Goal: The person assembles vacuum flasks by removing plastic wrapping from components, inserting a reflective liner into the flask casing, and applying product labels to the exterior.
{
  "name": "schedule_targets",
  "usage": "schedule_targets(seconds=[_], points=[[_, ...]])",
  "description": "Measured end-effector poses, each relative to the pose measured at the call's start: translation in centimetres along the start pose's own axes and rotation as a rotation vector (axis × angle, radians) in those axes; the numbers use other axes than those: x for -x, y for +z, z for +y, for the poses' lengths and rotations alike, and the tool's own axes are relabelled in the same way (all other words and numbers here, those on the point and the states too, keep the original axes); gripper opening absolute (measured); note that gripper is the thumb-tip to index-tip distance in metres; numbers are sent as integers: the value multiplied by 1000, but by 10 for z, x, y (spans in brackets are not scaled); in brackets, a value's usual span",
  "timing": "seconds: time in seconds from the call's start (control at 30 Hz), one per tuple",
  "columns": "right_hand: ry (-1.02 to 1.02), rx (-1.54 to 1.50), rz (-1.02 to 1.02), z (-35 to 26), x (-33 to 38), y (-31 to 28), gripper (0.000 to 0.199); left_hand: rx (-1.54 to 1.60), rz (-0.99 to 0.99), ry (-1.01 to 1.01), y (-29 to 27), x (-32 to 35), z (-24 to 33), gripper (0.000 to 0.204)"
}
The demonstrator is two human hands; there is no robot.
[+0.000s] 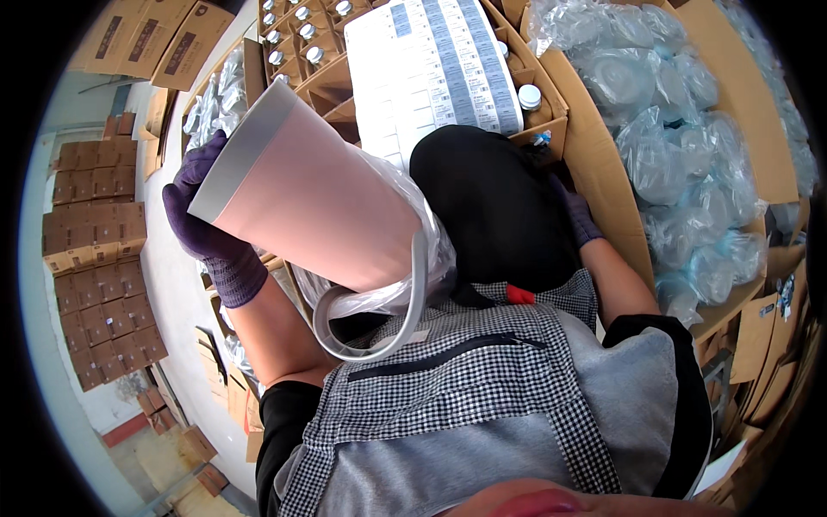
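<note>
My left hand, in a dark purple glove, grips the wide grey-banded end of a pink tapered container. The container lies tilted in front of my chest, its grey end up and to the left. A grey loop handle hangs at its narrower, nearer end. Clear plastic wrap clings around that narrower part. My right hand, gloved in purple too, reaches down between a black cloth-covered shape and a cardboard box wall. Its fingers are mostly hidden there.
Ahead, a sheet of printed labels lies over a divided carton of white-capped bottles. To the right, a large open box holds several items in clear plastic. Brown cartons are stacked at the far left. Flattened cardboard stands at right.
</note>
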State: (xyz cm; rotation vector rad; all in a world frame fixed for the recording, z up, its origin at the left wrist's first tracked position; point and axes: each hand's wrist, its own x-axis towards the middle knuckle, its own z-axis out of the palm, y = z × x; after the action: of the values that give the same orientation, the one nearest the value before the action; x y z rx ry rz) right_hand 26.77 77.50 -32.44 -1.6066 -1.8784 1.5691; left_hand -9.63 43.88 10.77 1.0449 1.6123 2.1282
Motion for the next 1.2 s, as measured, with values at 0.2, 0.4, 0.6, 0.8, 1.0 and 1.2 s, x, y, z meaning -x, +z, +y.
schedule_targets(seconds=[0.2,0.4,0.6,0.8,1.0,1.2], points=[[-349,-348,-287,-248,140,-47,24,355,346,-361,48,-14,-17,76],[-1580,-75,-121,-441,247,-42,34,408,49,-59,98,0,-5,47],[-1356,-639,-622,-438,177,-30,22,-458,-28,304,123,65,64,51],[-641,-1093,-1550,-456,135,35,35,-923,299,578,177,27,88,41],[-538,-413,-438,-447,149,31,62,-1145,-120,255,84,34,87,45],[-1283,-186,-315,-383,242,4,14,-1233,53,328,105,46,88,40]])
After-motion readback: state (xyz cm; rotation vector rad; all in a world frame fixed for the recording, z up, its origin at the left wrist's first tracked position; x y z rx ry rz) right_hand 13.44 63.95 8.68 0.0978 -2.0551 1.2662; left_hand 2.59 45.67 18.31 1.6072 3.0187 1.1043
